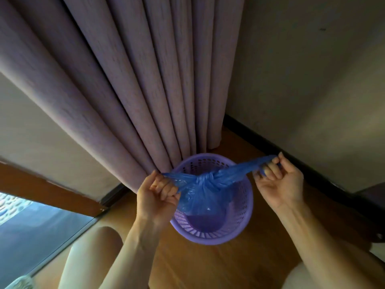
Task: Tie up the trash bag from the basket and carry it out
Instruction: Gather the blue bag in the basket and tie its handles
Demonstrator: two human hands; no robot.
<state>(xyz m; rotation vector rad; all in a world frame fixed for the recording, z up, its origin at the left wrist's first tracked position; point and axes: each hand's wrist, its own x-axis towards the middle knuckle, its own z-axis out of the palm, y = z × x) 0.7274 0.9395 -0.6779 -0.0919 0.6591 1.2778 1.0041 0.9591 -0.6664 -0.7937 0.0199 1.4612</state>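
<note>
hands gripping knotted blue bag, purple basket

Both hands work in a tight corner. Just beyond the left hand hangs the pleated curtain, its folds reaching the floor and touching the far rim of the basket. Beyond the right hand the wall and its dark baseboard close off that side. Between the two hands the knotted bag fills the span, with the open basket directly below. Nearer the person than the hands, bare wooden floor lies open. A knee stands below and left of the left hand, beside the glass panel.
</note>
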